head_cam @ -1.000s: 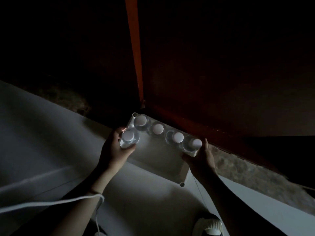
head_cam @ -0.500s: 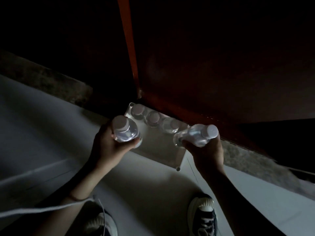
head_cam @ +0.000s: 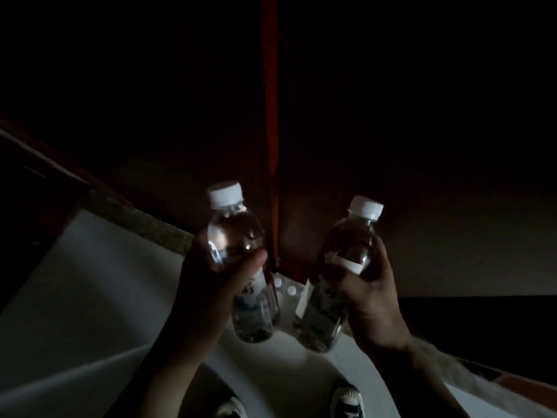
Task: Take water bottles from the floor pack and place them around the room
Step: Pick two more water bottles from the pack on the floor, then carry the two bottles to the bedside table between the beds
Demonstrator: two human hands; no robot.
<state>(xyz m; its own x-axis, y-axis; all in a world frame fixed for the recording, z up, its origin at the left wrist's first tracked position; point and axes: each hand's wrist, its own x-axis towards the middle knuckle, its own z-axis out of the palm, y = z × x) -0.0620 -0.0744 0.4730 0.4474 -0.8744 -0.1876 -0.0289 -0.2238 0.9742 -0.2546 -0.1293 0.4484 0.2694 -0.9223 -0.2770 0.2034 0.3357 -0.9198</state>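
The room is very dark. My left hand point(head_cam: 208, 285) grips a clear water bottle point(head_cam: 238, 248) with a white cap, held upright in front of me. My right hand point(head_cam: 373, 294) grips a second clear water bottle point(head_cam: 340, 273) with a white cap, tilted slightly to the right. Far below, between the two bottles, a small part of the floor pack point(head_cam: 284, 289) shows, with the white caps of bottles still in it. Most of the pack is hidden behind the held bottles.
A dark reddish wooden wall or cabinet point(head_cam: 391, 146) with an orange vertical strip point(head_cam: 269, 101) fills the upper view. The pale floor point(head_cam: 90, 297) spreads to the lower left. My two shoes point(head_cam: 346, 402) show at the bottom edge.
Both hands have lifted their bottles from the pack up toward the camera. The view has risen, and the pack now looks small and far below.
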